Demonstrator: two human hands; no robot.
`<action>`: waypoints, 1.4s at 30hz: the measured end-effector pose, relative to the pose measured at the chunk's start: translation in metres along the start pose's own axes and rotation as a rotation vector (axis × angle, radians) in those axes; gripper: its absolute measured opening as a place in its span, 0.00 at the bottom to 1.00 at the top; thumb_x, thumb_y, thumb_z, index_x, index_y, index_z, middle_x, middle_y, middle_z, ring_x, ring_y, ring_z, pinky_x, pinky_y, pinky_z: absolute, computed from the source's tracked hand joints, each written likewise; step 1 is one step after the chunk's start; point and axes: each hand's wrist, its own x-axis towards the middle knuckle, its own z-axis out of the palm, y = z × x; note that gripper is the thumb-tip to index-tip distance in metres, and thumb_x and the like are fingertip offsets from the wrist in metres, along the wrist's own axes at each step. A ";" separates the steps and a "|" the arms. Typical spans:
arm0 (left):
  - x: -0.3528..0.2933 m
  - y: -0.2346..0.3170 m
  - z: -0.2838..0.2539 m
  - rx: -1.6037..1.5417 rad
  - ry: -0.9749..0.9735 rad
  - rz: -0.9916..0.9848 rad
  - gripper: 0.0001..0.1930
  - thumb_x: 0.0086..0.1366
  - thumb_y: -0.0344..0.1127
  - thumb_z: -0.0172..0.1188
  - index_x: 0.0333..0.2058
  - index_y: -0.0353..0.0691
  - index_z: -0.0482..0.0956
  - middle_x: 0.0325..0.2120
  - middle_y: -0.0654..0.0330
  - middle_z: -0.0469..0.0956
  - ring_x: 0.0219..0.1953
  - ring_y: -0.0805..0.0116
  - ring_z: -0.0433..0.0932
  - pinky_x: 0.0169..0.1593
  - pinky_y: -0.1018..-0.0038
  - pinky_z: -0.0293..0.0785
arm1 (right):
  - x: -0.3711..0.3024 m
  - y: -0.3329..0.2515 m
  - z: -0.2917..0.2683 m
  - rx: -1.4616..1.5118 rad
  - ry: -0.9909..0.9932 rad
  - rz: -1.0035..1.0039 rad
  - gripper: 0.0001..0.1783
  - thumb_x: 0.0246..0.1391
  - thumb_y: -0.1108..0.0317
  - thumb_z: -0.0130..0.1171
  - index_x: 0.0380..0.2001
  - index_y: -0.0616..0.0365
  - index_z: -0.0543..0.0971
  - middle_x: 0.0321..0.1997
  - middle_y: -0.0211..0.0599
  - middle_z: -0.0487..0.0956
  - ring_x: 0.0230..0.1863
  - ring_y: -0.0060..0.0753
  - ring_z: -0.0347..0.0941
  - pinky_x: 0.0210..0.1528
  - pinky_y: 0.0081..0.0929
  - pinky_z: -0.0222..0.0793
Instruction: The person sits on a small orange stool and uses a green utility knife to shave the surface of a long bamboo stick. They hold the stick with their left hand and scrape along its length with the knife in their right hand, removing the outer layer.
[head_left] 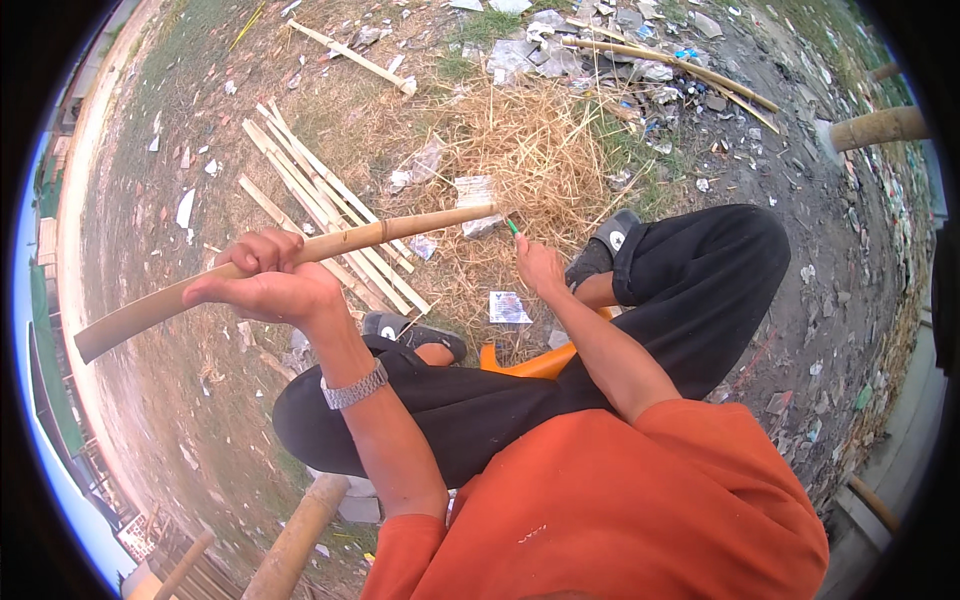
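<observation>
A long split-bamboo strip (390,232) slants across in front of me, wide at its near left end and narrow at the far right end. My left hand (270,280) grips it from below, fingers curled over its edge and thumb along it. Close to the strip's right tip is my right hand (541,266), closed round a small green-handled tool (514,227). The tool's working end is too small to make out. Beyond that tip lies a heap of straw-coloured shavings (550,150).
Several split bamboo strips (320,205) lie on the ground at the left. Longer bamboo pieces (680,66) rest among litter at the far right. An orange plastic seat (535,364) shows between my legs. Bamboo poles (878,128) stand at the right and near left (295,540).
</observation>
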 end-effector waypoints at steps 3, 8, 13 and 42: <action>-0.001 -0.001 0.001 -0.009 0.003 0.013 0.34 0.58 0.76 0.34 0.16 0.50 0.48 0.07 0.72 0.46 0.09 0.79 0.46 0.14 0.81 0.43 | -0.010 -0.013 0.000 0.097 -0.005 -0.077 0.36 0.63 0.43 0.33 0.31 0.67 0.78 0.33 0.65 0.77 0.40 0.66 0.73 0.46 0.52 0.65; -0.004 0.002 0.007 -0.033 -0.012 -0.007 0.34 0.58 0.77 0.33 0.15 0.50 0.48 0.07 0.71 0.46 0.10 0.79 0.44 0.15 0.80 0.42 | -0.052 -0.068 -0.030 0.210 -0.101 -0.205 0.35 0.64 0.46 0.33 0.29 0.67 0.79 0.30 0.63 0.77 0.37 0.66 0.74 0.44 0.52 0.67; -0.006 0.000 0.000 -0.127 -0.172 -0.070 0.35 0.57 0.78 0.31 0.15 0.49 0.49 0.07 0.71 0.46 0.11 0.78 0.43 0.16 0.80 0.41 | -0.104 -0.095 -0.063 0.177 -0.150 -0.307 0.34 0.64 0.47 0.34 0.27 0.68 0.78 0.28 0.64 0.76 0.36 0.66 0.73 0.42 0.54 0.66; -0.016 0.004 -0.001 -0.126 -0.244 -0.036 0.35 0.57 0.77 0.34 0.15 0.50 0.49 0.07 0.72 0.45 0.11 0.79 0.44 0.17 0.79 0.43 | -0.124 -0.094 -0.072 0.224 -0.108 -0.436 0.31 0.65 0.49 0.33 0.30 0.67 0.76 0.25 0.64 0.74 0.33 0.66 0.71 0.38 0.53 0.63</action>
